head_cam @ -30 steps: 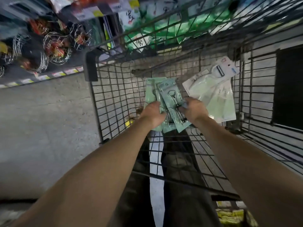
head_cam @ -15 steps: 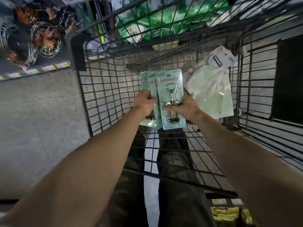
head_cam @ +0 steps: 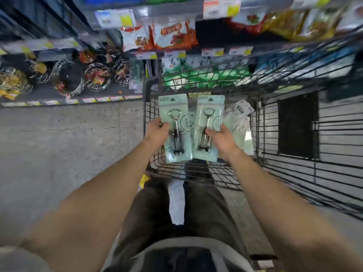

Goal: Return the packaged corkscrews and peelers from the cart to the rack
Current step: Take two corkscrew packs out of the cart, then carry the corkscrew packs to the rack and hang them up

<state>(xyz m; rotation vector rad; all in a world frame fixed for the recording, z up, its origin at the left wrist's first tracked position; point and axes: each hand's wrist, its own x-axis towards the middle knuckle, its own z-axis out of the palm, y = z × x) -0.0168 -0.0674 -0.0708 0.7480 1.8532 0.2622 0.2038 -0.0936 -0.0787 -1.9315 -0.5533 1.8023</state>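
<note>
We look down from head height over two bare forearms reaching forward into a black wire cart (head_cam: 284, 122) that fills the view from 12 to 3 o'clock. Our left hand (head_cam: 156, 129) is closed on the left edge of a pale green blister pack (head_cam: 174, 107) holding a metal corkscrew, thumb on the front of the card. Our right hand (head_cam: 220, 137) grips a second corkscrew pack (head_cam: 211, 107) of the same kind, thumb pressed across the corkscrew's body. The two packs stand upright, side by side, at about 12 o'clock from the hands, their inner edges touching or slightly overlapping; we cannot tell which. Both are held above the cart's basket. Just to the right of the right-hand pack, at about 2 o'clock, more packaged items (head_cam: 240, 118) lie against the inside of the cart; the top one is white with a dark peeler-like shape, though blur hides the details. Beyond the cart, from 10 to 1 o'clock, store shelves (head_cam: 216, 53) carry price tags, red and white bags, and green packets. At 10 o'clock, wire baskets (head_cam: 98, 77) sit on a low shelf. The grey concrete floor (head_cam: 68, 144) spreads out at 9 o'clock. At 6 o'clock we see dark trousers (head_cam: 153, 209).
</note>
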